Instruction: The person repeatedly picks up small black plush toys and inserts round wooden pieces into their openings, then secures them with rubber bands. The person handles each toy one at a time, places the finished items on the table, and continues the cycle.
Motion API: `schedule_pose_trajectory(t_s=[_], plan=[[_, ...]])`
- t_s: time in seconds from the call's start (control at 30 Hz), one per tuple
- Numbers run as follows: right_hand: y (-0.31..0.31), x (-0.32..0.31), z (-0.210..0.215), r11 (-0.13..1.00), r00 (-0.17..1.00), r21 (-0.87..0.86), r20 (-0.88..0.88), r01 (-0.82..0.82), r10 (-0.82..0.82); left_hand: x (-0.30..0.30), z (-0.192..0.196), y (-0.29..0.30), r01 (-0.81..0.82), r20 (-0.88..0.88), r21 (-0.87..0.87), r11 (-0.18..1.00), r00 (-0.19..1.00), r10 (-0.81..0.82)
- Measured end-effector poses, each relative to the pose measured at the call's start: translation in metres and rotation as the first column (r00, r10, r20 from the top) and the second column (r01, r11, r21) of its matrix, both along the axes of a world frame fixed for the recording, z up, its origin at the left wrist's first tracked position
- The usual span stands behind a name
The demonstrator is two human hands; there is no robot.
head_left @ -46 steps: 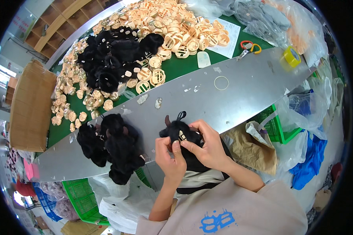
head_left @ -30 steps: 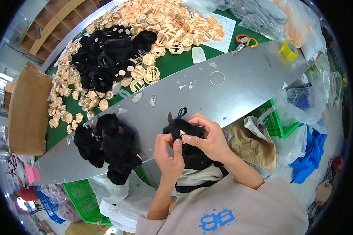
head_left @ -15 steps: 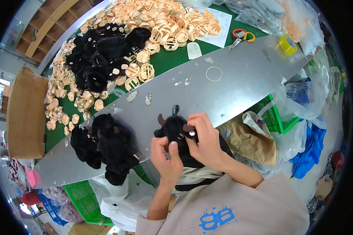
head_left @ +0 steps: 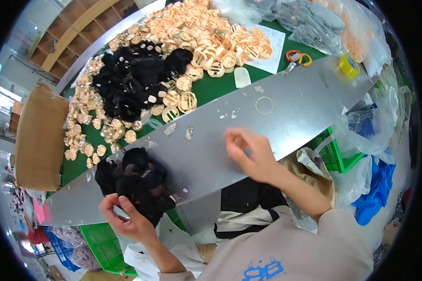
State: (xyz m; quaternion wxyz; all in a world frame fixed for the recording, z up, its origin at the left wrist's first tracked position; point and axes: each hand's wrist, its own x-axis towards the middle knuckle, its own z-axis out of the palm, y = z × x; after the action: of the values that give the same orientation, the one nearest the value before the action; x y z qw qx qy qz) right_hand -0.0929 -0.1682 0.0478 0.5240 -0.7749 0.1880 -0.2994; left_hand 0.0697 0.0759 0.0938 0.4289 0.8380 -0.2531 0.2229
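A heap of black plush animal heads (head_left: 136,180) with small brown horns lies at the left of the grey metal table strip. My left hand (head_left: 129,220) is beside the near left side of this heap, thumb and fingers apart; I see nothing held in it. Over the middle of the strip hovers my right hand (head_left: 253,154), slightly blurred, its fingers loosely curled with a gap to the thumb and nothing visible inside. Some of the plush pieces overlap, so their single outlines are hard to make out.
Beyond the strip, a green mat carries many beige slotted plastic discs (head_left: 192,40) and more black plush pieces (head_left: 131,77). Scissors (head_left: 295,61), yellow tape (head_left: 348,65) and a clear ring (head_left: 264,105) lie rightward. A cardboard box (head_left: 40,138) and green crates (head_left: 103,250) flank the table.
The horned black plush head that both hands held in front of me has gone to the heap at the left. My left hand moved left; my right hand stayed near the middle, apart from it.
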Motion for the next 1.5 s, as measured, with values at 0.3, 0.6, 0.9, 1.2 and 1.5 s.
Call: schedule_pose_trajectory(t_s=[0.3, 0.6, 0.9, 1.2, 1.5], plan=[[-0.112, 0.165, -0.029, 0.786, 0.961, -0.617, -0.201, 0.024, -0.188, 0.023, -0.045, 0.001, -0.030, 0.121, 0.489, 0.872, 0.992, -0.034], [-0.123, 0.201, -0.030, 0.723, 0.915, -0.674, -0.372, -0.152, -0.155, -0.035, -0.051, -0.040, 0.467, -0.066, 0.144, 0.873, 0.884, -0.462], [-0.146, 0.188, -0.006, 0.964, 0.999, -0.262, 0.025, 0.042, -0.037, -0.047, -0.089, -0.075, 0.435, -0.218, 0.409, 0.802, 0.900, -0.377], [-0.186, 0.210, -0.010, 0.973, 0.972, 0.148, -0.129, -0.175, 0.194, -0.047, -0.089, -0.084, 0.353, -0.148, 0.458, 0.816, 0.935, -0.321], [-0.156, 0.184, -0.011, 0.924, 0.869, 0.145, -0.313, -0.355, 0.383, -0.050, -0.089, -0.085, 0.341, -0.106, 0.462, 0.819, 0.938, -0.331]])
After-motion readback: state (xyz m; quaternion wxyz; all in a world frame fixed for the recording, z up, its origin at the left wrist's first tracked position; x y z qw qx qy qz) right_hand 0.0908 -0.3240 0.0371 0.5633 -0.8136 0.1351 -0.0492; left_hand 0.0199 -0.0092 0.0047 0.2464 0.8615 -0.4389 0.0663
